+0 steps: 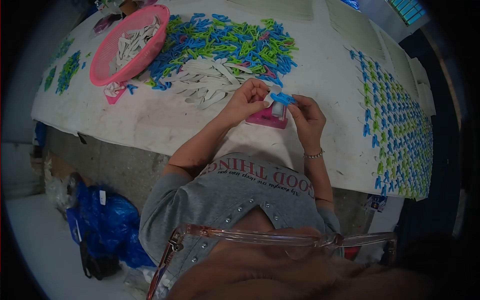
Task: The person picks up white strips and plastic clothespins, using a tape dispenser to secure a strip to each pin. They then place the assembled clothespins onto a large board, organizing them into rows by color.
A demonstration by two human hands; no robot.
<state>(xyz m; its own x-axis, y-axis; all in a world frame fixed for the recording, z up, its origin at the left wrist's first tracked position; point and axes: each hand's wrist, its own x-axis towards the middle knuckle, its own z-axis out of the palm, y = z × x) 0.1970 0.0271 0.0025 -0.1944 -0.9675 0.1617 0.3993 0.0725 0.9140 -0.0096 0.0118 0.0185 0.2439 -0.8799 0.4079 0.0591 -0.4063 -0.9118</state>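
Note:
My left hand (246, 100) pinches the end of a white strip (270, 96) above a small pink holder (267, 119) on the table. A blue clothespin (283, 98) is in the fingers of my right hand (307, 116), its other end meeting the white strip. Whether the strip passes through the clothespin I cannot make out. A whitish piece shows inside the pink holder, just below both hands. Close behind my left hand lies a loose pile of white strips (207, 80).
Behind the strips spreads a heap of blue and green clothespins (230, 42). A pink basket (100, 62) holding more white strips tilts at the left. Rows of clothespins (395, 130) cover the table's right side. Blue plastic bags (107, 220) lie on the floor at the left.

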